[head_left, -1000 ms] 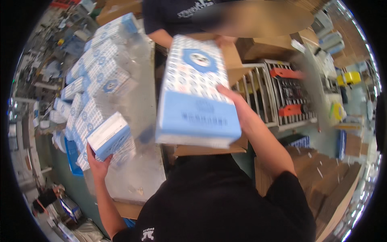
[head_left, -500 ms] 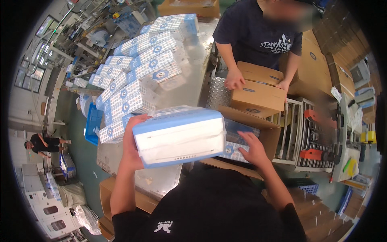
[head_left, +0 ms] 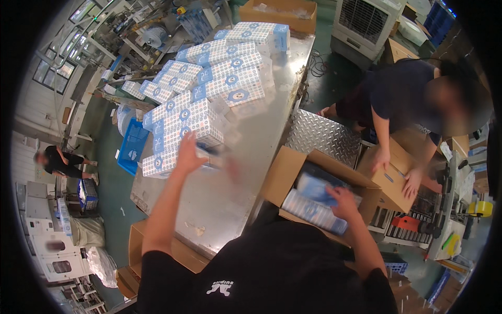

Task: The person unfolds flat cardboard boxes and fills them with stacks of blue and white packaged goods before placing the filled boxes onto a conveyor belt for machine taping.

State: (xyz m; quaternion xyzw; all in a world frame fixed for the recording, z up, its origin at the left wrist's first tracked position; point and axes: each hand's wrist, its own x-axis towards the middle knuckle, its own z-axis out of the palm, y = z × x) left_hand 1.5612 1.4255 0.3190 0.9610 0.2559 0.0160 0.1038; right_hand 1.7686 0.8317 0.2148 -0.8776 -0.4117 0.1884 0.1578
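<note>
My left hand (head_left: 190,156) is open, fingers apart, beside the near packs of a pile of blue-and-white patterned packs (head_left: 197,125) in clear film on the metal table. Over the open cardboard box (head_left: 282,175) at my right, my right hand (head_left: 343,203) has its fingers spread at the end of a blurred blue-and-white pack (head_left: 314,189). Another patterned pack (head_left: 312,212) lies beside it, along the near side of the box. Whether my right fingertips touch the blurred pack is hard to make out.
Across from me a co-worker (head_left: 402,99) presses both hands on a closed carton (head_left: 389,175) near a roller conveyor (head_left: 413,227). A blue basket (head_left: 135,146) stands beyond the metal table (head_left: 251,157). An air cooler (head_left: 366,26) is at the back. Another open carton (head_left: 180,251) sits near my left elbow.
The large pack left my left hand and a pack is now in the box by my right hand. My left hand moved to the pile. The co-worker shifted right with a carton; my view turned.
</note>
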